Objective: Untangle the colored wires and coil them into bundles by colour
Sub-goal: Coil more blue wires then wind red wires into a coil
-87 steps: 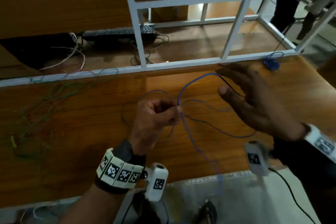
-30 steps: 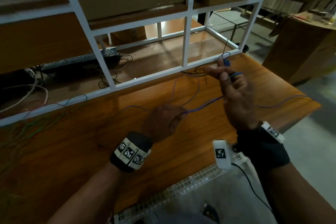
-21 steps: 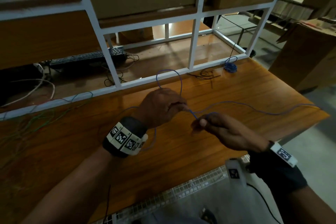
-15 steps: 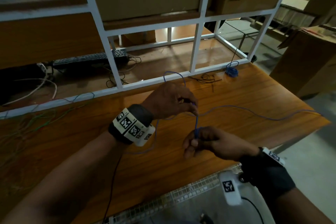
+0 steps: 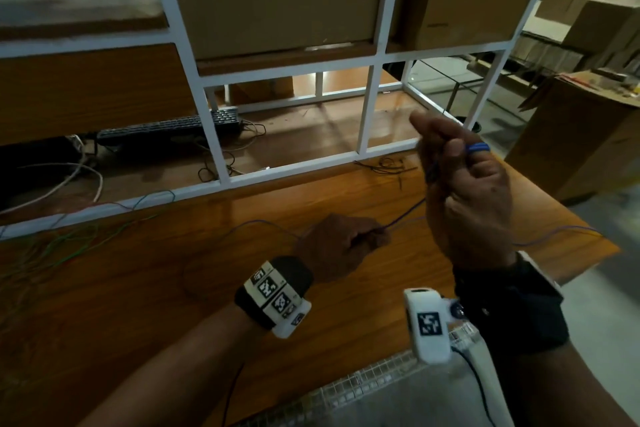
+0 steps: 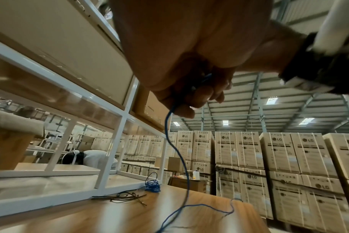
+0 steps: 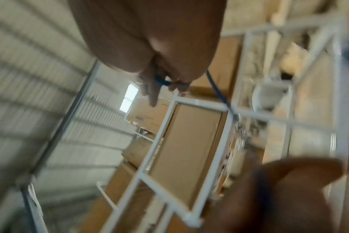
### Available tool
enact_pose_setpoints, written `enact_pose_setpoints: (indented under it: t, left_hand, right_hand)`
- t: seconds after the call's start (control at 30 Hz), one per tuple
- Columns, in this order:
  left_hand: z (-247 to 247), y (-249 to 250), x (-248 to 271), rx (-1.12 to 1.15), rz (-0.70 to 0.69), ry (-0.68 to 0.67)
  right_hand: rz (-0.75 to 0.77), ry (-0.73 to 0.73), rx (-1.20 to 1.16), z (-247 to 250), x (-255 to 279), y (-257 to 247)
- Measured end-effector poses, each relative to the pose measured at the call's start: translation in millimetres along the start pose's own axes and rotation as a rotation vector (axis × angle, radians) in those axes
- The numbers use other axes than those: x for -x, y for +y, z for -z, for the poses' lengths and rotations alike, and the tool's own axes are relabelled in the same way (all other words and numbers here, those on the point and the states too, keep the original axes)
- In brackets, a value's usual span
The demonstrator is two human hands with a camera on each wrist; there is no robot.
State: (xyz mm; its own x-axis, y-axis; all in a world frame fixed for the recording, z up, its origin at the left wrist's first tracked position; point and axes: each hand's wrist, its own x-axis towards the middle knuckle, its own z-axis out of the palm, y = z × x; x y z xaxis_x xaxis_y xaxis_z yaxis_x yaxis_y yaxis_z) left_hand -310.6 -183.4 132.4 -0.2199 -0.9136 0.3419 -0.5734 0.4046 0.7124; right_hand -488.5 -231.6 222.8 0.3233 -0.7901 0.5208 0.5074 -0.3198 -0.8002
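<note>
A long blue wire runs taut between my two hands over the wooden table. My left hand sits low near the table, fist curled round the wire. My right hand is raised to the right of it, forefinger out, with turns of the blue wire wound over its curled fingers. The wire's free length trails to the table's right edge. In the left wrist view the blue wire hangs from curled fingers down to the tabletop. The right wrist view is blurred.
A tangle of green and other coloured wires lies at the table's left. Black wires and a small blue coil lie by the white metal rack. A keyboard sits behind the rack. Cardboard boxes stand to the right.
My right hand rose from low in front of the left hand to up and right, drawing the blue wire taut. The left hand kept its grip and dropped slightly.
</note>
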Motion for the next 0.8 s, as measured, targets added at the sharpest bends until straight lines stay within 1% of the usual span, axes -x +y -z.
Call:
enact_pose_setpoints:
  t: [0.03, 0.07, 0.1, 0.13, 0.17, 0.2, 0.23, 0.27, 0.3, 0.4, 0.43, 0.47, 0.5, 0.53, 0.6, 0.63, 0.73, 0.77, 0.8]
  left_hand:
    - [0, -2, 4, 0.01, 0.014, 0.022]
    - [0, -4, 8, 0.013, 0.024, 0.047]
    - [1, -5, 11, 0.026, 0.03, 0.069]
    - [3, -5, 14, 0.044, 0.04, 0.086]
    - [4, -7, 17, 0.057, 0.046, 0.096]
    - [7, -8, 19, 0.046, 0.038, 0.11]
    - [9, -10, 21, 0.024, 0.021, 0.125]
    - [11, -11, 23, 0.003, 0.015, 0.137]
    - [14, -12, 23, -0.002, 0.015, 0.146]
    - [20, -9, 22, -0.002, -0.022, 0.127]
    - [20, -7, 21, 0.022, -0.019, 0.093]
    - [19, -6, 21, 0.072, 0.002, 0.056]
    - [17, -4, 20, 0.139, 0.029, 0.032]
    - [14, -5, 21, 0.21, 0.049, 0.025]
    - [9, -3, 25, 0.302, 0.066, 0.055]
    - [4, -2, 27, 0.336, 0.085, 0.073]
    - [-8, 0, 33, 0.417, 0.195, 0.083]
    - [-12, 3, 34, 0.389, 0.253, 0.067]
    - [-16, 5, 36, 0.312, 0.319, 0.042]
  right_hand:
    - [0.026, 0.03, 0.323, 6, 0, 5]
    - [0.015, 0.025, 0.634, 12, 3, 11]
    - [-0.032, -0.024, 0.883, 18, 7, 18]
    - [-0.092, -0.111, 1.044, 25, 11, 25]
    - [-0.166, -0.231, 1.146, 32, 16, 31]
    - [-0.241, -0.372, 1.21, 40, 19, 36]
    - [-0.301, -0.508, 1.216, 47, 24, 41]
    - [-0.361, -0.608, 1.151, 53, 30, 43]
    - [-0.446, -0.668, 1.031, 55, 36, 43]
    - [-0.817, -0.679, 0.588, 51, 54, 44]
    - [-0.897, -0.731, 0.498, 49, 62, 46]
    - [-0.94, -0.79, 0.4, 48, 69, 50]
    - [-0.955, -0.827, 0.278, 49, 78, 53]
    - [-0.969, -0.835, 0.115, 48, 86, 56]
    - [-0.972, -0.793, -0.234, 42, 98, 61]
    - [-0.94, -0.764, -0.369, 36, 101, 62]
    - [-0.745, -0.575, -0.708, 16, 94, 66]
    - [-0.696, -0.503, -0.777, 11, 87, 66]
    - [-0.659, -0.419, -0.832, 6, 78, 63]
